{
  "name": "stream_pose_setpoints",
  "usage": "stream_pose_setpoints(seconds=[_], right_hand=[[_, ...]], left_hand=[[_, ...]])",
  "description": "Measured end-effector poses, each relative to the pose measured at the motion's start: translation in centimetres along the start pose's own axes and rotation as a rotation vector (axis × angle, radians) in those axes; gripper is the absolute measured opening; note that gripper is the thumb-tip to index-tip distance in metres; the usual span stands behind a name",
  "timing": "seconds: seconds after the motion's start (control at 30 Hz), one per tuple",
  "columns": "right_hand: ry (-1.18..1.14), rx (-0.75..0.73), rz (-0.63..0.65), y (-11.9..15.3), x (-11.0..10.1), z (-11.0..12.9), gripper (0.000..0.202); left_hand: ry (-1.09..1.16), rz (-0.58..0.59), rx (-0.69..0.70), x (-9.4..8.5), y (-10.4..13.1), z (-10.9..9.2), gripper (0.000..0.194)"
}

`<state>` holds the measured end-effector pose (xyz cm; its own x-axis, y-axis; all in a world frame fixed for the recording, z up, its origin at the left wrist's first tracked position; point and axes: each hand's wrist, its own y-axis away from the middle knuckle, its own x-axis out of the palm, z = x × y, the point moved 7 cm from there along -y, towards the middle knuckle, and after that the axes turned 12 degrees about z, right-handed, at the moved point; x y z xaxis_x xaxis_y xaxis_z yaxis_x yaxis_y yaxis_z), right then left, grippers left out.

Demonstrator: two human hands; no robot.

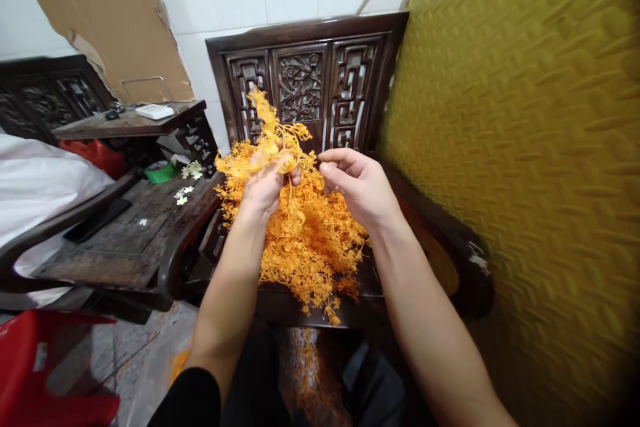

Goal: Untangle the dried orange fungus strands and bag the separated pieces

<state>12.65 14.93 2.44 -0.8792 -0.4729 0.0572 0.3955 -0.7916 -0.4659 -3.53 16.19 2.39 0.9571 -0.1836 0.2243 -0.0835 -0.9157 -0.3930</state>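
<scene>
A large heap of orange artificial foliage sprigs [315, 247] covers the seat of a dark wooden chair. Above its far left part my left hand [267, 183] is closed around a bunch of orange sprigs [270, 127], whose tips stick up and out to the left. A thin stem hangs down below that hand. My right hand [353, 183] hovers over the right side of the heap, thumb and forefinger brought near each other. Whether anything small sits between those fingertips, I cannot make out.
The chair's carved backrest [300, 87] stands against white tiles. A yellow foam mat [520, 127] rises along the right. On the left are a wooden side table [130, 233] with green tape [161, 172] and small pale flower pieces [183, 197], a red stool [45, 367] and cardboard [110, 20].
</scene>
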Motion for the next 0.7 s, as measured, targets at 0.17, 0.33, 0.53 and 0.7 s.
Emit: stream_pose_setpoints(seconds=[0.17, 0.33, 0.53, 0.7], right_hand=[[0.199, -0.1, -0.038, 0.1, 0.5, 0.9, 0.065], [0.219, -0.127, -0.049, 0.3, 0.6, 1.5, 0.053], [0.073, -0.081, 0.006, 0.3, 0.4, 1.1, 0.056], [0.079, -0.051, -0.125, 0.1, -1.7, 0.9, 0.037]], left_hand=[[-0.095, 0.031, -0.03, -0.2, 0.1, 1.3, 0.032], [-0.12, 0.219, 0.025, 1.0, -0.3, 1.0, 0.041], [-0.169, 0.243, -0.002, 1.5, 0.3, -0.7, 0.032], [-0.417, 0.239, -0.079, 2.0, 1.3, -2.4, 0.019]])
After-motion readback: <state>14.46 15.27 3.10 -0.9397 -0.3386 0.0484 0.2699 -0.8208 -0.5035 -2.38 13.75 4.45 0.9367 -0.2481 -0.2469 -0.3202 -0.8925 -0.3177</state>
